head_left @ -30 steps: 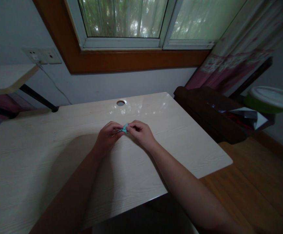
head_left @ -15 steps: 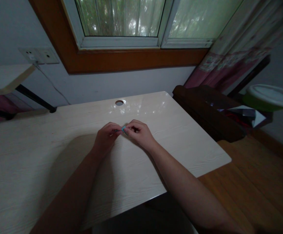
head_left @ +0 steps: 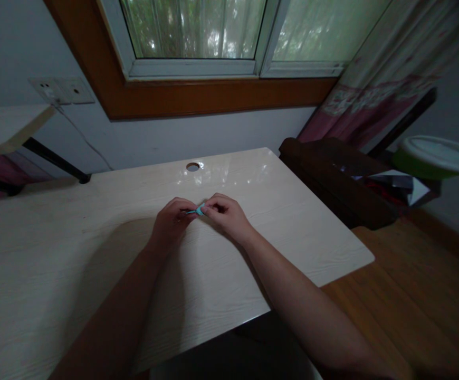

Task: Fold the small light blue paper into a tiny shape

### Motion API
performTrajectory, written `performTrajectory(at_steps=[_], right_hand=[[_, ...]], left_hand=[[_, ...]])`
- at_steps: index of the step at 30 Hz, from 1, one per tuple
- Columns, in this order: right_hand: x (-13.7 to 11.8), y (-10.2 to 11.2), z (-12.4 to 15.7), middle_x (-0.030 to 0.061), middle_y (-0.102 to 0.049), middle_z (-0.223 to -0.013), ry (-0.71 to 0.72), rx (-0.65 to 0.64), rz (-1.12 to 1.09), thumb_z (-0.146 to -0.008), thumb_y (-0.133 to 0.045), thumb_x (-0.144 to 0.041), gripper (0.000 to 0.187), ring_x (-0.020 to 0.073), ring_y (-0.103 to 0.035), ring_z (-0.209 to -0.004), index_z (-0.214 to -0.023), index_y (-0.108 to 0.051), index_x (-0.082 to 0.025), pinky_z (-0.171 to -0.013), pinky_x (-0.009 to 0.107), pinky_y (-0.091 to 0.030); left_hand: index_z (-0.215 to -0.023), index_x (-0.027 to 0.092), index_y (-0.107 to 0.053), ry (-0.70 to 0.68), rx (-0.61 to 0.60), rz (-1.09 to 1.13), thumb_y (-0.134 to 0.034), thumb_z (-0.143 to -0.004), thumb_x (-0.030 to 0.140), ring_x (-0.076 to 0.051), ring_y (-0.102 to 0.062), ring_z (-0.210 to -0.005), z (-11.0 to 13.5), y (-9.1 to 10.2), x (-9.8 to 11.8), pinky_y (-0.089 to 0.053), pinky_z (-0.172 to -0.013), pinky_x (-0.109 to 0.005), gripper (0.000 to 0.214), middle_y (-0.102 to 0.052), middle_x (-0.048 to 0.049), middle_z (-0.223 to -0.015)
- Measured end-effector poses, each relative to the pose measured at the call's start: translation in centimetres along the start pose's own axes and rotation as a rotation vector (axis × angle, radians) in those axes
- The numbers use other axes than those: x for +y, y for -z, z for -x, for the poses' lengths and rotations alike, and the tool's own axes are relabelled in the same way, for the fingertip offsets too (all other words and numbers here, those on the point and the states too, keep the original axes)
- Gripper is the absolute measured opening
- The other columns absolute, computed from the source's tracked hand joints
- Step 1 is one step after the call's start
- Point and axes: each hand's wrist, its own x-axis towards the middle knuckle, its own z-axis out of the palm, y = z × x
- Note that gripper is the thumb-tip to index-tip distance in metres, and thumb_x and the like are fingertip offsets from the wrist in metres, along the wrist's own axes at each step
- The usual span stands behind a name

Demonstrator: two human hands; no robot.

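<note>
A small teal object (head_left: 200,209) with a thin, stick-like part pointing left is held between my hands over the desk. Its exact kind is too small to make out. My left hand (head_left: 173,217) is closed, its thumb and fingers pinching the thin left end. From the other side, my right hand (head_left: 227,214) pinches the teal right end between thumb and forefinger. The fingertips of both hands nearly meet and hide part of the object. Beneath them is the pale wood-grain desk (head_left: 229,269).
A round cable hole (head_left: 192,167) lies near the desk's back edge. A raised shelf (head_left: 11,126) on black legs stands at the left. Beyond the right edge are a dark wooden piece of furniture (head_left: 328,174) and a green-and-white basin (head_left: 431,158). A window (head_left: 193,31) is behind.
The teal object has turned a little between my fingers, and more of its teal part and thin end shows. Both hands have stayed almost in place.
</note>
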Motion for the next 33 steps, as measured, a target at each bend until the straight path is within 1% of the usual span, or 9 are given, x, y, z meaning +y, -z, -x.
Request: performTrajectory(at_steps=[4, 9, 16, 18, 21, 24, 26, 29, 33], right_hand=[[0.14, -0.04, -0.05, -0.0001, -0.057, -0.074, -0.04, -0.007, -0.029, -0.083, -0.068, -0.034, 0.015, 0.0119, -0.049, -0.066, -0.079, -0.07, -0.019, -0.062, 0.026, -0.039], [0.34, -0.16, -0.09, 0.0005, -0.063, -0.075, -0.153, -0.028, -0.081, -0.083, -0.067, -0.037, 0.019, 0.0122, -0.051, -0.066, -0.081, -0.069, -0.018, -0.063, 0.026, -0.041], [0.29, -0.38, -0.1, -0.0009, -0.061, -0.069, -0.23, -0.039, -0.126, -0.082, -0.067, -0.038, 0.02, 0.011, -0.049, -0.06, -0.082, -0.068, -0.018, -0.056, 0.024, -0.039], [0.34, -0.46, -0.05, -0.0008, -0.061, -0.072, -0.202, -0.021, -0.133, -0.082, -0.067, -0.038, 0.02, 0.011, -0.05, -0.06, -0.087, -0.068, -0.018, -0.056, 0.024, -0.04], [0.23, -0.43, 0.03, 0.0008, -0.063, -0.08, -0.1, 0.03, -0.101, -0.084, -0.068, -0.036, 0.02, 0.0112, -0.053, -0.065, -0.095, -0.068, -0.02, -0.06, 0.024, -0.044], [-0.08, -0.24, 0.13, 0.0035, -0.064, -0.088, 0.049, 0.046, 0.001, -0.086, -0.067, -0.034, 0.014, 0.013, -0.057, -0.073, -0.092, -0.07, -0.022, -0.065, 0.026, -0.047], [-0.26, -0.14, 0.2, 0.0047, -0.065, -0.092, 0.126, 0.015, 0.044, -0.087, -0.067, -0.032, 0.011, 0.0144, -0.058, -0.078, -0.092, -0.071, -0.023, -0.067, 0.027, -0.048], [-0.36, -0.12, 0.25, 0.0053, -0.066, -0.094, 0.178, -0.02, 0.075, -0.088, -0.066, -0.031, 0.012, 0.0148, -0.059, -0.08, -0.097, -0.072, -0.024, -0.067, 0.028, -0.05], [-0.42, -0.26, 0.15, 0.0051, -0.066, -0.093, 0.209, 0.001, 0.087, -0.089, -0.066, -0.029, 0.011, 0.0149, -0.06, -0.082, -0.096, -0.072, -0.023, -0.069, 0.028, -0.05]], left_hand=[[-0.093, 0.023, -0.068, -0.012, 0.001, -0.017, -0.072, -0.083, 0.029, -0.016, -0.065, -0.083, 0.02, 0.03, -0.07, -0.053, -0.073, -0.028, 0.012, -0.067, -0.0034, -0.091], [-0.095, 0.024, -0.07, -0.07, -0.036, -0.037, -0.071, -0.085, 0.027, -0.015, -0.064, -0.085, -0.03, 0.06, 0.04, -0.052, -0.076, -0.028, 0.011, -0.067, -0.0034, -0.091], [-0.094, 0.025, -0.072, -0.084, -0.056, -0.1, -0.068, -0.087, 0.029, -0.017, -0.065, -0.085, -0.13, 0.21, 0.15, -0.052, -0.076, -0.029, 0.01, -0.069, -0.0046, -0.091], [-0.094, 0.024, -0.072, -0.079, -0.047, -0.129, -0.068, -0.088, 0.031, -0.017, -0.064, -0.085, -0.15, 0.31, 0.16, -0.052, -0.075, -0.029, 0.01, -0.069, -0.0052, -0.091], [-0.093, 0.023, -0.072, -0.068, -0.022, -0.143, -0.068, -0.087, 0.031, -0.017, -0.064, -0.085, -0.23, 0.36, 0.37, -0.052, -0.075, -0.029, 0.01, -0.068, -0.0055, -0.092], [-0.092, 0.023, -0.072, -0.079, 0.011, -0.143, -0.07, -0.086, 0.03, -0.017, -0.064, -0.087, -0.36, 0.32, 0.58, -0.052, -0.078, -0.03, 0.01, -0.067, -0.0053, -0.092], [-0.091, 0.023, -0.072, -0.091, 0.041, -0.155, -0.071, -0.085, 0.03, -0.018, -0.064, -0.088, -0.44, 0.3, 0.57, -0.052, -0.08, -0.03, 0.009, -0.067, -0.0052, -0.093], [-0.088, 0.023, -0.072, -0.093, 0.079, -0.184, -0.072, -0.084, 0.032, -0.018, -0.063, -0.088, -0.49, 0.34, 0.41, -0.052, -0.08, -0.031, 0.01, -0.066, -0.0054, -0.093], [-0.089, 0.023, -0.071, -0.102, 0.08, -0.178, -0.071, -0.085, 0.031, -0.017, -0.063, -0.087, -0.48, 0.46, 0.4, -0.052, -0.079, -0.03, 0.009, -0.065, -0.0053, -0.093]])
